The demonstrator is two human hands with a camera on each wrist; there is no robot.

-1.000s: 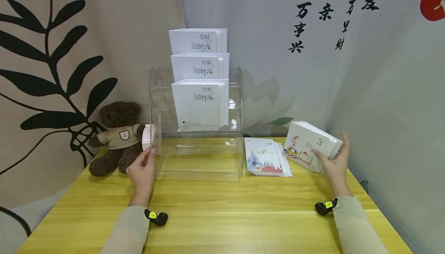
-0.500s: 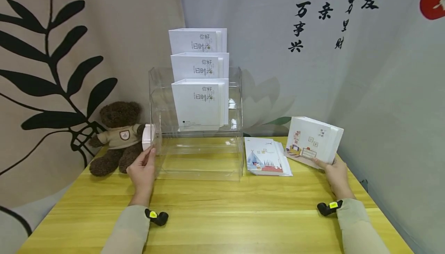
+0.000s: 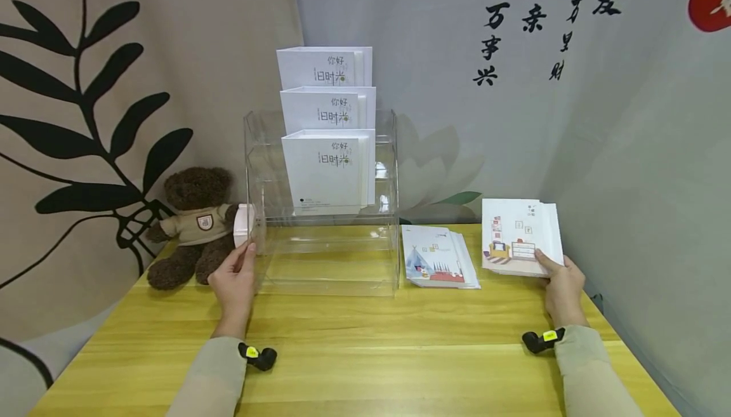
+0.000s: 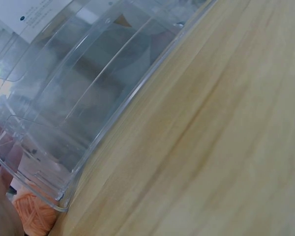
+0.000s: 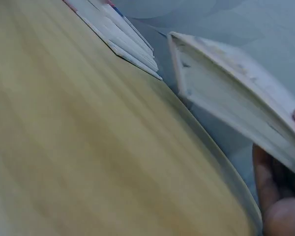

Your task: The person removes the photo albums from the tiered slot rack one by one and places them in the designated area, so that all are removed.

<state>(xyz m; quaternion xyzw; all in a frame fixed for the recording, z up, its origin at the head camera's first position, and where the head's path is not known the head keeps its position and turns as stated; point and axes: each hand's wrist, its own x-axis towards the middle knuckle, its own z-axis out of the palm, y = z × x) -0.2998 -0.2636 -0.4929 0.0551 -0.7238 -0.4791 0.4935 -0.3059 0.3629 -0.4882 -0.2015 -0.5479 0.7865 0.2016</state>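
My left hand (image 3: 234, 280) grips the left edge of a clear plastic display rack (image 3: 328, 289) at its lower side. White booklets with black lettering (image 3: 328, 172) stand in the rack's upper three tiers. At the right, my right hand (image 3: 564, 287) holds a white booklet with a drawing of a room (image 3: 516, 230), thumb on the front cover and fingers behind it. The right wrist view shows this booklet (image 5: 231, 93) raised above the tabletop, its bottom edge toward the camera. Between rack and right hand lies a pile of similar booklets with a blue tent drawing (image 3: 431, 258).
A brown teddy bear (image 3: 197, 226) sits left of the rack, beside a small white object (image 3: 242, 223). Orange yarn (image 4: 34, 211) shows behind the rack's corner in the left wrist view. Wooden tabletop (image 3: 365, 353) runs in front; printed curtains (image 3: 628, 138) hang close behind.
My right hand has taken hold of the booklet by its lower right, lifted it and turned it from tilted to upright. The left hand stays on the rack.
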